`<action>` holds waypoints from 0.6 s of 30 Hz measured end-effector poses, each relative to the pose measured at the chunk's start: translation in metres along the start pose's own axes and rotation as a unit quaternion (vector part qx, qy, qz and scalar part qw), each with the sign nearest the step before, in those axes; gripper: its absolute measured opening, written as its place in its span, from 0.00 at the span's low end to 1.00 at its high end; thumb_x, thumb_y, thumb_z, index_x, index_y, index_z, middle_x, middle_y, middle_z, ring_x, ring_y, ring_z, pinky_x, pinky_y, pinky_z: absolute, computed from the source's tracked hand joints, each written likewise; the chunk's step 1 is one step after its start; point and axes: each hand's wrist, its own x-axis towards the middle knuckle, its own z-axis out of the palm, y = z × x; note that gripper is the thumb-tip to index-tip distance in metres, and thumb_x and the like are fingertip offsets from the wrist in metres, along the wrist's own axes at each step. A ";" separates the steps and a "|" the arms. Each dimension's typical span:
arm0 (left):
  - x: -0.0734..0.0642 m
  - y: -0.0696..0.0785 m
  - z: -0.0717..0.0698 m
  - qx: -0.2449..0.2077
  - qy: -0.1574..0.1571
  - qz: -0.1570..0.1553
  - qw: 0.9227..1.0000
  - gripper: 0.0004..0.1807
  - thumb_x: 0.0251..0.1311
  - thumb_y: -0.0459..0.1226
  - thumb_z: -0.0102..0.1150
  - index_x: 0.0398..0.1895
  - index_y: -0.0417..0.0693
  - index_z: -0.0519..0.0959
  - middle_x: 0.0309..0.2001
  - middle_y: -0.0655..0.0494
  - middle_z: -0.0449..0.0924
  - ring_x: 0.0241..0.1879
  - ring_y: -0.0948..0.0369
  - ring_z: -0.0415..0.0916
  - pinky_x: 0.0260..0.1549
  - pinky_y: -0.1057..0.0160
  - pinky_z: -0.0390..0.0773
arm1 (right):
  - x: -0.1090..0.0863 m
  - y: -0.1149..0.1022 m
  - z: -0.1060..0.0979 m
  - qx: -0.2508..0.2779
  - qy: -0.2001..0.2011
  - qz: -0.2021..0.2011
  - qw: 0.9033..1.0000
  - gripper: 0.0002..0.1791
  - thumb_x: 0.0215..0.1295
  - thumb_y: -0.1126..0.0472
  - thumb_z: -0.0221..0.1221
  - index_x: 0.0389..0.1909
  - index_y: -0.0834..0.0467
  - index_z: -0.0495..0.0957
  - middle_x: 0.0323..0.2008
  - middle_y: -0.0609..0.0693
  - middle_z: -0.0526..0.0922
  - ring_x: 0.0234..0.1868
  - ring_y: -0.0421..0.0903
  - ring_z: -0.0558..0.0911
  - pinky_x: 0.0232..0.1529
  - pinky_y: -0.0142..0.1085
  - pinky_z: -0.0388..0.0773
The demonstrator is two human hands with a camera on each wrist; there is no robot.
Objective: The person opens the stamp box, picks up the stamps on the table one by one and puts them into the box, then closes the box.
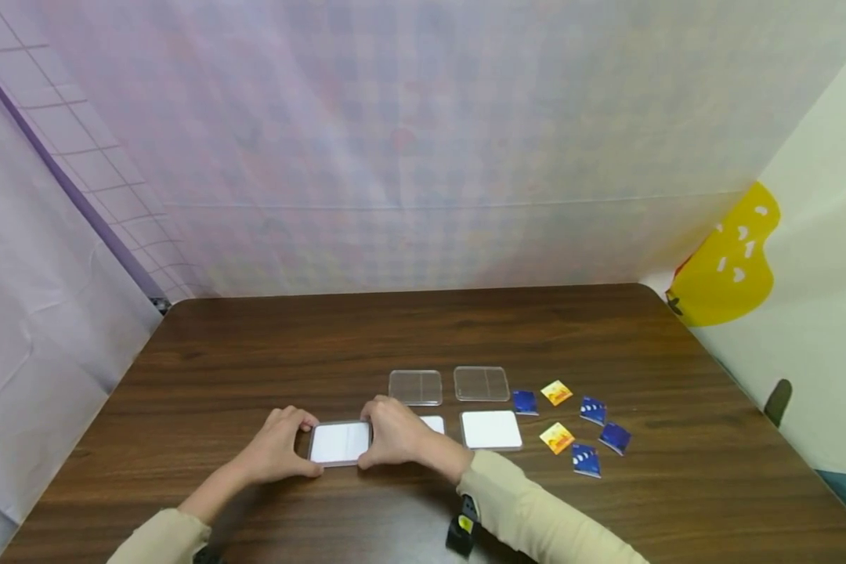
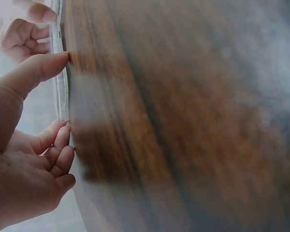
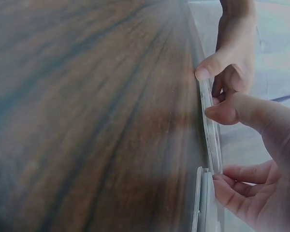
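A flat clear plastic case [image 1: 340, 444] with a white face lies near the front of the table, between the two hands. My left hand [image 1: 278, 446] holds its left side, thumb at the near corner and fingers toward the far one. On the right side, my right hand [image 1: 398, 432] grips it likewise between thumb and fingers. From the left wrist view the case's thin edge [image 2: 63, 94] shows as narrow layers; the right wrist view shows that edge [image 3: 210, 137] too. A second white-faced case [image 1: 434, 424] is mostly hidden behind my right hand.
A third white-faced case [image 1: 491, 430] lies further right. Behind are two clear plastic lids [image 1: 415, 388], [image 1: 482, 384]. Several small blue packets [image 1: 586, 460] and two orange ones [image 1: 556, 438] are scattered on the right of the wooden table [image 1: 268, 345]. Cloth curtains hang behind.
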 end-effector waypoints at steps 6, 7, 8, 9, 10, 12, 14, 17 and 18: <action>0.000 -0.001 0.003 0.004 0.010 0.003 1.000 0.30 0.26 0.43 0.73 0.37 0.41 0.74 0.32 0.59 0.68 0.37 0.59 0.62 0.37 0.61 0.65 | 0.002 -0.003 -0.006 0.004 -0.027 0.019 0.999 0.27 0.31 0.52 0.70 0.32 0.65 0.78 0.29 0.51 0.78 0.29 0.41 0.75 0.31 0.26 0.73; 0.000 -0.001 0.004 0.005 0.010 0.002 1.000 0.30 0.26 0.43 0.73 0.37 0.41 0.74 0.32 0.59 0.67 0.37 0.59 0.62 0.37 0.61 0.65 | 0.003 -0.004 -0.007 0.002 -0.033 0.023 0.999 0.27 0.30 0.52 0.71 0.32 0.65 0.79 0.29 0.50 0.78 0.29 0.40 0.74 0.31 0.26 0.73; 0.000 -0.001 0.004 0.006 0.010 0.002 1.000 0.30 0.26 0.43 0.73 0.37 0.41 0.74 0.32 0.59 0.67 0.37 0.59 0.62 0.37 0.61 0.65 | 0.004 -0.003 -0.006 -0.001 -0.036 0.025 0.999 0.27 0.30 0.51 0.71 0.32 0.64 0.79 0.28 0.50 0.78 0.29 0.40 0.74 0.31 0.26 0.72; 0.000 -0.001 0.005 0.007 0.010 0.002 1.000 0.30 0.26 0.43 0.73 0.37 0.41 0.74 0.32 0.59 0.67 0.37 0.59 0.62 0.37 0.61 0.65 | 0.004 -0.004 -0.007 -0.004 -0.042 0.030 0.999 0.27 0.30 0.51 0.71 0.32 0.64 0.79 0.29 0.50 0.78 0.29 0.39 0.74 0.31 0.25 0.72; 0.000 -0.001 0.005 0.007 0.010 0.002 1.000 0.30 0.26 0.43 0.73 0.37 0.41 0.74 0.32 0.59 0.67 0.37 0.59 0.62 0.37 0.61 0.65 | 0.005 -0.004 -0.007 -0.007 -0.046 0.032 0.998 0.27 0.29 0.51 0.71 0.33 0.64 0.79 0.28 0.49 0.78 0.29 0.39 0.74 0.31 0.25 0.72; 0.000 -0.001 0.005 0.008 0.011 0.003 1.000 0.30 0.26 0.43 0.73 0.37 0.41 0.74 0.32 0.59 0.68 0.37 0.59 0.62 0.37 0.61 0.65 | 0.005 -0.005 -0.008 -0.011 -0.052 0.035 0.998 0.28 0.29 0.50 0.72 0.32 0.63 0.79 0.29 0.49 0.78 0.28 0.39 0.74 0.31 0.25 0.72; 0.000 -0.001 0.005 0.009 0.013 0.004 1.000 0.30 0.25 0.43 0.73 0.37 0.40 0.74 0.32 0.59 0.68 0.37 0.59 0.62 0.37 0.61 0.65 | 0.006 -0.005 -0.009 -0.014 -0.055 0.035 0.998 0.28 0.29 0.49 0.72 0.33 0.62 0.79 0.29 0.48 0.79 0.28 0.38 0.74 0.30 0.24 0.72; 0.000 -0.001 0.005 0.009 0.016 0.004 1.000 0.30 0.25 0.43 0.74 0.37 0.40 0.74 0.32 0.58 0.68 0.37 0.58 0.62 0.37 0.61 0.65 | 0.007 -0.005 -0.009 -0.014 -0.055 0.033 0.998 0.27 0.29 0.49 0.72 0.32 0.62 0.79 0.28 0.48 0.79 0.28 0.38 0.74 0.30 0.24 0.71; 0.000 -0.001 0.005 0.009 0.016 0.004 1.000 0.30 0.25 0.43 0.74 0.37 0.40 0.74 0.32 0.58 0.68 0.37 0.58 0.62 0.37 0.61 0.65 | 0.007 -0.004 -0.009 -0.014 -0.054 0.032 0.998 0.27 0.29 0.49 0.72 0.32 0.62 0.79 0.28 0.48 0.79 0.28 0.38 0.73 0.30 0.24 0.71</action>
